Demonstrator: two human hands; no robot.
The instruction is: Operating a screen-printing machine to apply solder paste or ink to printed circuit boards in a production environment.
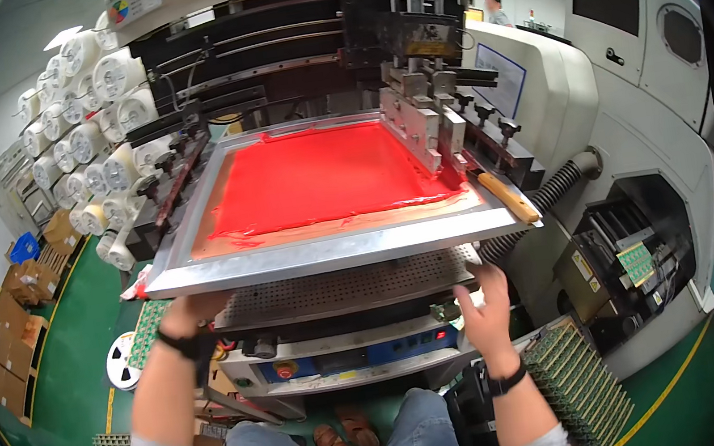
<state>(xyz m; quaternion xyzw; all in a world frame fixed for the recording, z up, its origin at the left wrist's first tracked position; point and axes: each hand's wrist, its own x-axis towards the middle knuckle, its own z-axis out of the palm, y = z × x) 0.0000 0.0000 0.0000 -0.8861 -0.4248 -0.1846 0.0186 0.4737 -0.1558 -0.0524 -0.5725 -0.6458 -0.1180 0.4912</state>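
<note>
In front of me a silver screen-printing frame (307, 257) is clamped in a machine, its mesh spread with bright red paste (315, 179). Below the frame lies a perforated metal table (348, 289). My left hand (193, 314) reaches to the table's left side, its fingers hidden under the frame's front edge. My right hand (487, 309) is raised by the table's right end, thumb apart from the fingers, holding nothing visible. A wooden-handled tool (507, 197) rests on the frame's right corner. Both wrists wear dark bands.
A control panel with a red button (285, 370) runs below the table. Green circuit boards (151, 327) lie at left, near a white reel (121, 362). A rack (579, 383) stands at lower right, a white machine (634, 132) beyond. Cartons (8, 346) line the left floor.
</note>
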